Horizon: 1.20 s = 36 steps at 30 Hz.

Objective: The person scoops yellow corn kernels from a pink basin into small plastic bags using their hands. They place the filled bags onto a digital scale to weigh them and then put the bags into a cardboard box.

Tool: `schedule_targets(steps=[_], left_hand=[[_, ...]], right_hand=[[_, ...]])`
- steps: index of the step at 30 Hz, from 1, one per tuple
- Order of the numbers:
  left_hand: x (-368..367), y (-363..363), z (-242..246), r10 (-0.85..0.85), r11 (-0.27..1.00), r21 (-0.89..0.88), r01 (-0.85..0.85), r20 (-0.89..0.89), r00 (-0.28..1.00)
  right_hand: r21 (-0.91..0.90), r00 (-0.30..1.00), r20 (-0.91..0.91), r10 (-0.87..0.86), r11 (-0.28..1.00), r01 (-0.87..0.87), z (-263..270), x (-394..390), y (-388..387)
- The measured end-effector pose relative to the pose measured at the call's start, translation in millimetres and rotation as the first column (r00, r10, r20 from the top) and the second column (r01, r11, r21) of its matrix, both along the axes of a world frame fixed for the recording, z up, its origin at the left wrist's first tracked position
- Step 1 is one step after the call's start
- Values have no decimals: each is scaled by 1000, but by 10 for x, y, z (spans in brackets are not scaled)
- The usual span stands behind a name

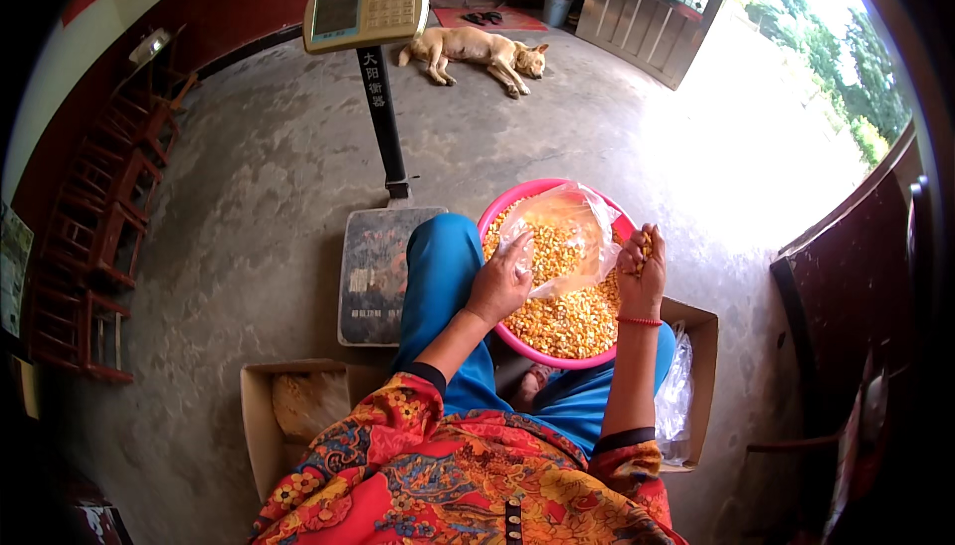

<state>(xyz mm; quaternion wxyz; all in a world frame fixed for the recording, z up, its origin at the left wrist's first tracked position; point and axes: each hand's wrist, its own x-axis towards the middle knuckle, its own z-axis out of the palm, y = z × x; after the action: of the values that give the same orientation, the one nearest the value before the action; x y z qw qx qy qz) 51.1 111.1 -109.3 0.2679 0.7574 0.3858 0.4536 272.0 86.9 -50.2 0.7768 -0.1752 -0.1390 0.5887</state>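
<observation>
A pink plastic basin (515, 351) filled with loose yellow corn kernels (567, 325) is in front of me, between my knees. On top of the kernels lies a clear plastic bag (586, 228), its mouth spread wide, with kernels showing in or through it. My left hand (503, 280) grips the bag's left edge. At the basin's right rim my right hand (642, 265) is raised and closed around some corn kernels, a few of which show between the fingers.
A platform scale (358, 261) with a display head (365, 12) stands beyond my left knee. Open cardboard boxes sit at my left (257, 396) and right (705, 373); the right one holds clear plastic bags (675, 396). A dog (474, 53) lies on the floor. Wooden chairs (119, 232) line the left wall.
</observation>
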Motion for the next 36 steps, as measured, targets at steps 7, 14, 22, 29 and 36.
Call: schedule_targets(steps=[7,14,22,29,36], left_hand=[[-11,-17,46,6,996,-90,-6,6,1000],[-6,-12,14,18,1000,-12,-17,40,999],[-19,-7,23,-7,991,-134,9,17,1000],[-6,1,9,-7,989,-145,5,-12,1000],[16,-20,6,-22,990,-140,18,-27,999]], right_hand=[[-102,919,391,-53,990,100,152,-420,316],[-144,222,967,124,986,78,-464,-338,385],[-141,784,593,183,982,-123,-167,-205,-134],[-136,884,376,-278,927,350,-660,210,-391],[-42,444,861,-247,836,547,-1353,217,-319]])
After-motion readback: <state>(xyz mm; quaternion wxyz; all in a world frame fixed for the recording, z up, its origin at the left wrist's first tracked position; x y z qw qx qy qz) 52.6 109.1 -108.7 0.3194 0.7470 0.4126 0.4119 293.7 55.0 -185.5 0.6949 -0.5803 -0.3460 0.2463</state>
